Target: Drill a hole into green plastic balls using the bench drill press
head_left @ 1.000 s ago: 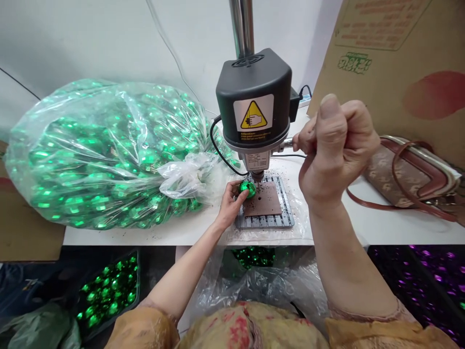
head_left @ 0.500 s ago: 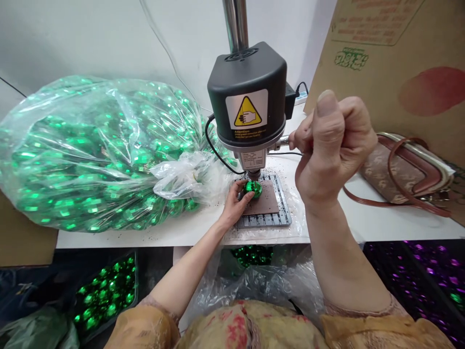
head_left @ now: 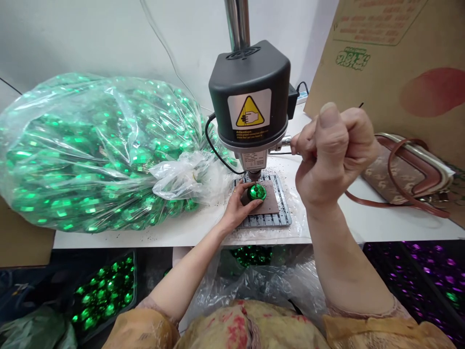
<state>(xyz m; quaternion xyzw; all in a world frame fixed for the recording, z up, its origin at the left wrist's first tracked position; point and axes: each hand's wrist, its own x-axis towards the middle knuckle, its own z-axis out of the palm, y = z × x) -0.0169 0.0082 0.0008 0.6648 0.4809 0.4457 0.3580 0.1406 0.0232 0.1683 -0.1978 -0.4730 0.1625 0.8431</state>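
Observation:
Between the thumb and fingers of my left hand point(head_left: 239, 205) is a shiny green faceted ball point(head_left: 257, 192). It rests on a brown board point(head_left: 272, 201) over the slotted metal base point(head_left: 285, 208), directly below the chuck of a black drill press point(head_left: 249, 92). A dark spot shows on top of the ball, by the drill bit; whether they touch I cannot tell. My right hand point(head_left: 336, 150) is closed in a fist around the drill press's lever handle point(head_left: 286, 141), at the right of the machine; most of the handle is hidden by the fingers.
A large clear bag of green balls point(head_left: 109, 155) fills the left of the white table point(head_left: 145, 237). On the right are a handbag point(head_left: 407, 169) and a cardboard box point(head_left: 385, 72). Below the table edge stand a bin of green balls point(head_left: 105, 291) and purple ones point(head_left: 432, 271).
The green ball has shifted slightly right and toward me, with my left hand following it and its fingers more spread. My right hand has dropped a little with the lever.

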